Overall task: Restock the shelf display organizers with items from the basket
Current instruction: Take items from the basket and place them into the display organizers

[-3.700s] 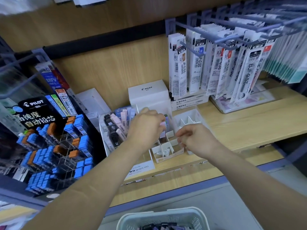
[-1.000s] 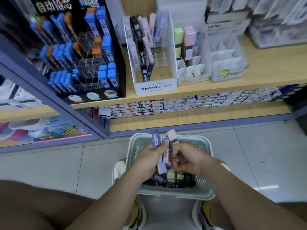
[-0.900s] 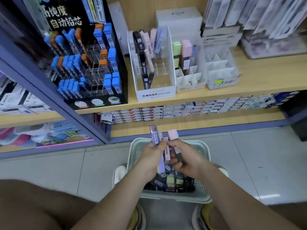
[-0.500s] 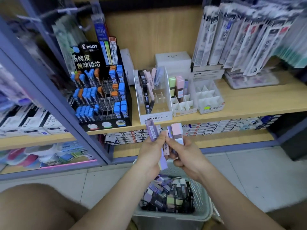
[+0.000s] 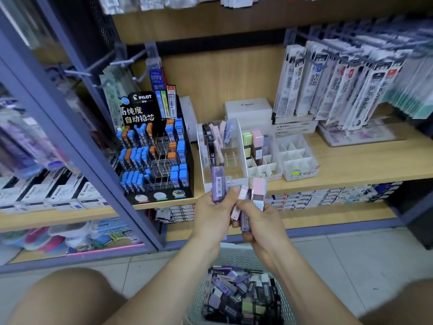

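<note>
- Purple lead case (image 5: 218, 184) is standing up out of the left grip (image 5: 214, 214), barcode facing the camera. The grip is clenching round its lower half.
- Over on the right grip (image 5: 260, 221), the fingers are grasping a small bundle. A pink case (image 5: 259, 191) is sticking up on top and a dark purple case (image 5: 245, 221) is running down through the fingers.
- A pale pink case (image 5: 239, 202) with a barcode is sitting between the two grips, its upper end just beside the left thumb.
- Both grips are hovering close together in front of the wooden shelf (image 5: 363, 160), just under the organizers and above the basket (image 5: 236, 258).
- The basket is sitting on the floor at the bottom of the view, holding a jumble of cases (image 5: 239, 294) in purple, black and green.
- Up on the shelf, the clear organizer (image 5: 241, 146) is holding black, pink and blue cases along its left side and back.
- Just to its right, a white divided organizer (image 5: 262, 170) is carrying green and pink cases in its back row.
- Another white divided organizer (image 5: 297, 158) is standing beside that one.
- On the left, a black display (image 5: 152, 156) is showing blue and orange cases.
- Refill packs (image 5: 339, 90) are hanging from hooks at the upper right.
</note>
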